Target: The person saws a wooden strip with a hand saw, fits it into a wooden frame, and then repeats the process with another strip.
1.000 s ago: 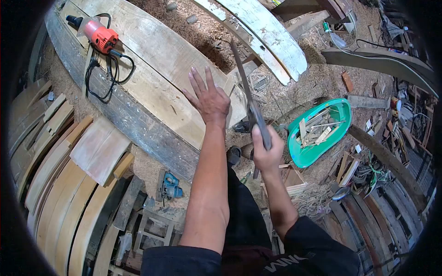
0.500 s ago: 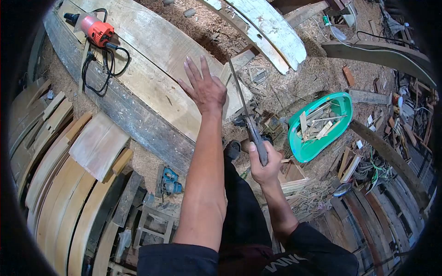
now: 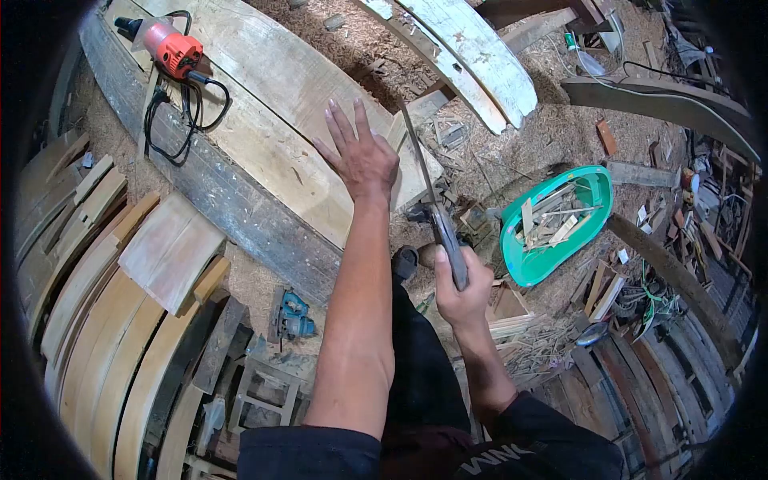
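Note:
My left hand (image 3: 364, 164) lies flat, fingers spread, on a wide pale wooden board (image 3: 272, 72) near its right end. Wrapped round the dark handle of a handsaw (image 3: 424, 172) is my right hand (image 3: 464, 288). The saw's narrow blade points up and away, across the end of the board, just right of my left hand. An orange power tool (image 3: 178, 54) with a black cord rests at the board's far left.
A green tub (image 3: 552, 260) of wood scraps stands at the right. A blue power tool (image 3: 294, 318) lies on the floor near curved planks (image 3: 140, 344) stacked at the left. White-painted boards (image 3: 472, 56) extend at the top. Sawdust and offcuts cover the floor.
The whole view has shifted slightly. Both hands keep their places, with the saw still in my right hand and at nearly the same angle.

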A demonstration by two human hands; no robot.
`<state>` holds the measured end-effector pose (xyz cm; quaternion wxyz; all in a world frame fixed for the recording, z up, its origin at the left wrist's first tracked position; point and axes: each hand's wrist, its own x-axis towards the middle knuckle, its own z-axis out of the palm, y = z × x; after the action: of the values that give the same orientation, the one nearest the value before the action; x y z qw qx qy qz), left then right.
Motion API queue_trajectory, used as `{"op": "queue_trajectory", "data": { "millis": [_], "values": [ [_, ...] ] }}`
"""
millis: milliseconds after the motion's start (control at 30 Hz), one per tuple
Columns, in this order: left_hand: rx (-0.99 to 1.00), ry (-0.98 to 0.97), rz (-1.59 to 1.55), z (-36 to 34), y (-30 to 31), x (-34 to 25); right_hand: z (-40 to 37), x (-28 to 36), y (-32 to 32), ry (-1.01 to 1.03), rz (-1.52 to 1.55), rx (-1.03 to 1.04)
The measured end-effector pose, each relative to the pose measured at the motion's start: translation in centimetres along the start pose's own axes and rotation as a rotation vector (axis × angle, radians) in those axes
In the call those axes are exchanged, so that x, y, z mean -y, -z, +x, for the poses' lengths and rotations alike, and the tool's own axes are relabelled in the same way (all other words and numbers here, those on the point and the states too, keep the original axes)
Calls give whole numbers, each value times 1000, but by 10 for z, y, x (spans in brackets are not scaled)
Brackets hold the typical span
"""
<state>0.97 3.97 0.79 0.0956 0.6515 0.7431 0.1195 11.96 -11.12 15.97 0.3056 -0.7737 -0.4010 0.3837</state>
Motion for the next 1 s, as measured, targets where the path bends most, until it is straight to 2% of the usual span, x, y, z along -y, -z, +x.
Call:
{"op": "queue_trajectory", "data": {
  "millis": [167, 367, 500, 667, 767, 900, 1000],
  "values": [
    [1, -1, 2, 2, 2, -2, 47, 3, -25, 86, 23, -40],
    [22, 17, 2, -3, -1, 0, -6, -1, -1, -24, 15, -13],
    [15, 12, 3, -3, -1, 1, 48, 0, -26, 42, 73, -30],
    [2, 10, 3, 1, -1, 1, -5, 7, 8, -54, 111, -9],
    [-6, 7, -6, -1, -2, 0, 1, -2, 1, -24, 99, -21],
    [-11, 5, -7, -3, -2, 0, 51, -6, -25, 49, 36, -10],
    [-9, 1, -1, -2, -3, 0, 13, 2, -1, -35, 99, -6]
  ]
}}
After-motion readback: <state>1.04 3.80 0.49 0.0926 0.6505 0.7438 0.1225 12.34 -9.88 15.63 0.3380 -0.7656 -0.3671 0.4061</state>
